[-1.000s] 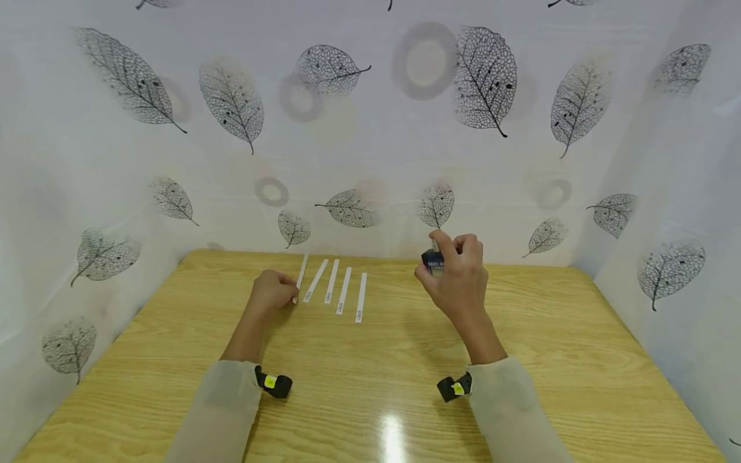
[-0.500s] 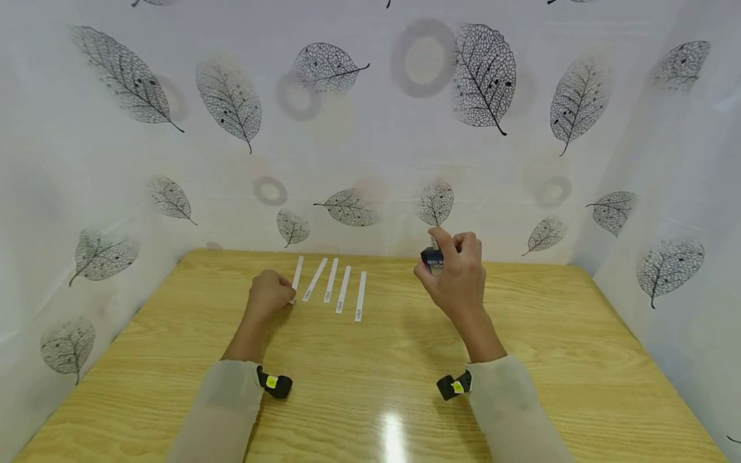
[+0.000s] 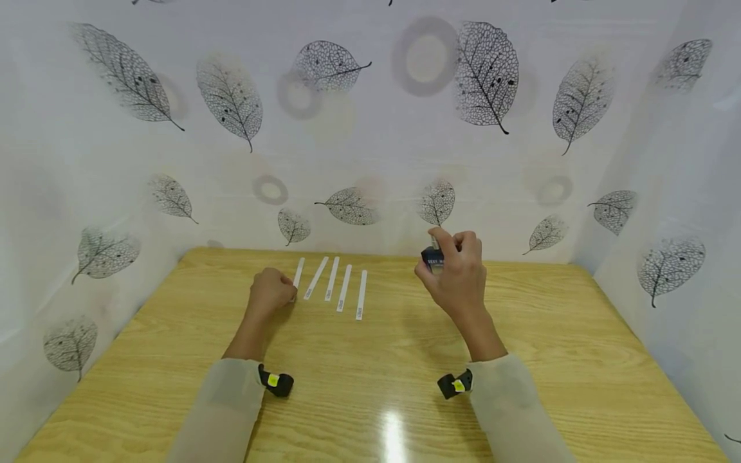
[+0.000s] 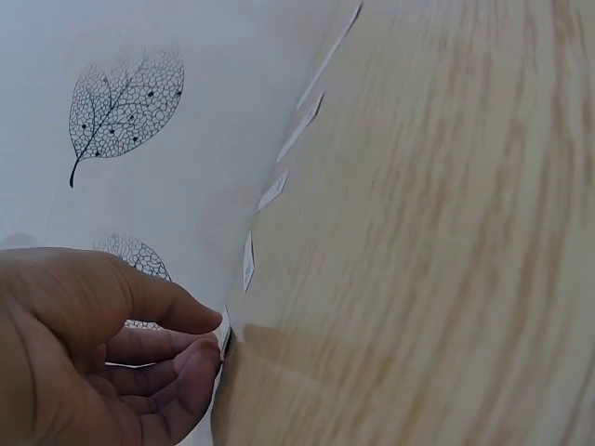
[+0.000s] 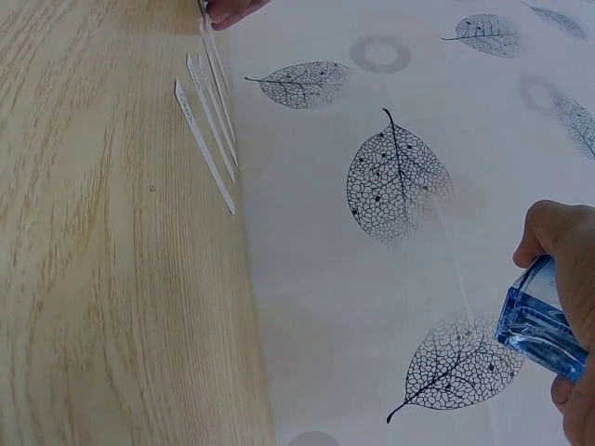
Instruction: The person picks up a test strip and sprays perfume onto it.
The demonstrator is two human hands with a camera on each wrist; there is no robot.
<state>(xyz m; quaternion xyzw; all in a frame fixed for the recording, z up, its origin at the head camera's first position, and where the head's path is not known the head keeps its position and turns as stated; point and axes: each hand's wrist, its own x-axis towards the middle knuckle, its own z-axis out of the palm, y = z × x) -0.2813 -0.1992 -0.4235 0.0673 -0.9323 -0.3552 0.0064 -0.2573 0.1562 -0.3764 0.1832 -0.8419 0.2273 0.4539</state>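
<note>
Over on the left, the left hand (image 3: 269, 292) rests on the wooden surface (image 3: 370, 386) with its fingers curled, pinching the near end of the leftmost paper strip (image 3: 298, 274). Four more strips (image 3: 344, 288) lie just beside it in a loose fan, close together but apart from one another. To the right, raised above the surface and well apart from the strips, the right hand (image 3: 457, 273) is wrapped round a small blue glass bottle (image 5: 542, 321), with the forefinger (image 3: 444, 241) bent over its top; the nozzle itself is hidden from me.

To do this well, I'd say the pinched strip wants lifting clear of its neighbours before anything is sprayed, held by the very end so the fingers stay dry. The bottle should be kept upright, aimed at the strip's far end, and given one short press.
</note>
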